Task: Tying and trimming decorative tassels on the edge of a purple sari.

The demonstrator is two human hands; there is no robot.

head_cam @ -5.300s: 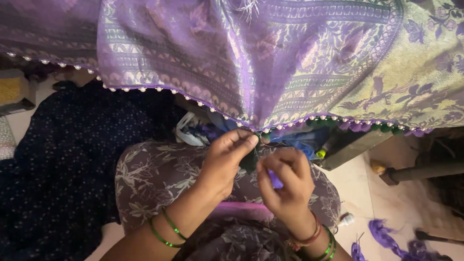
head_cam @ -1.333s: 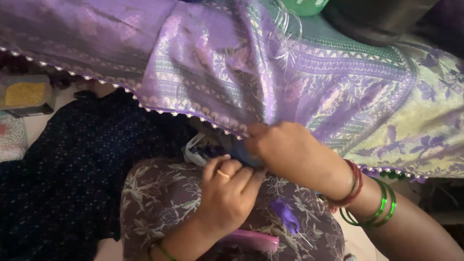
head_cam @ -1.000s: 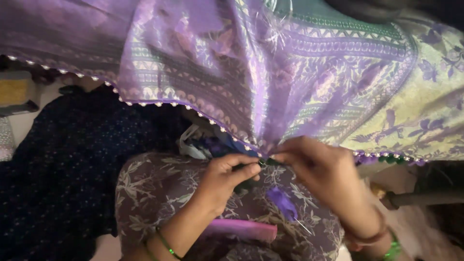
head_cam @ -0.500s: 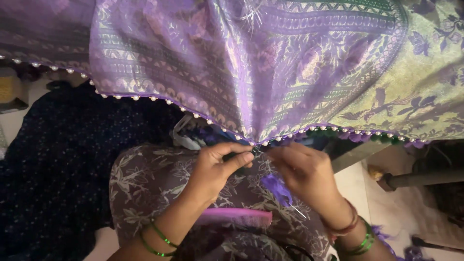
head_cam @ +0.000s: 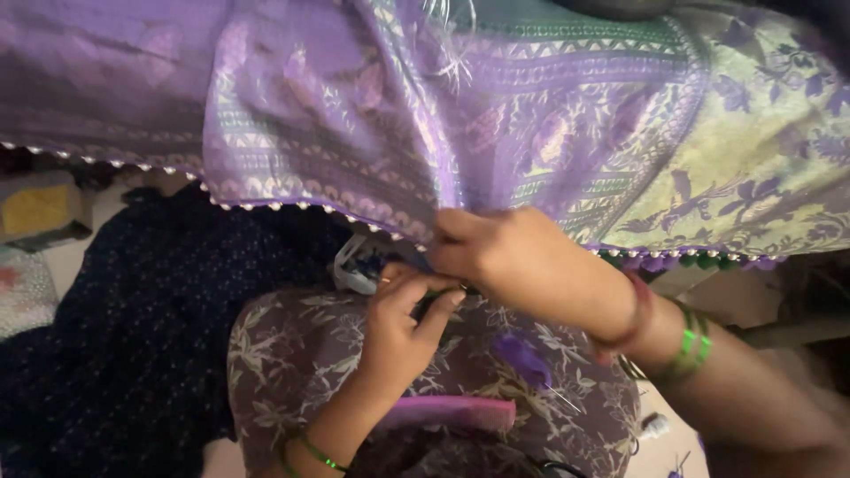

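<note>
A wide lilac woven cloth (head_cam: 372,133) with a beaded lower edge (head_cam: 266,205) hangs across the far part of the scene, with a yellow-green flowered stretch at the far right. The right hand (head_cam: 522,261) now reaches up and leftward to that edge, fingers curled around the cloth at the hem; half a second ago it sat lower and more to the right, just below the beads. Red and green bangles (head_cam: 673,332) ring its wrist, and the forearm now crosses the near right corner. The left hand (head_cam: 403,327) rests just below it on the lap, fingers bent and pinched around something small and dark that cannot be made out; it has dropped slightly from the hem, where it was pinching before. The two hands nearly touch. A purple tassel (head_cam: 522,358) lies on the grey leaf-printed garment (head_cam: 292,354), just right of the left hand, and a pink comb-like strip (head_cam: 456,414) lies nearer. Dark dotted fabric (head_cam: 133,336) spreads at the left.
</note>
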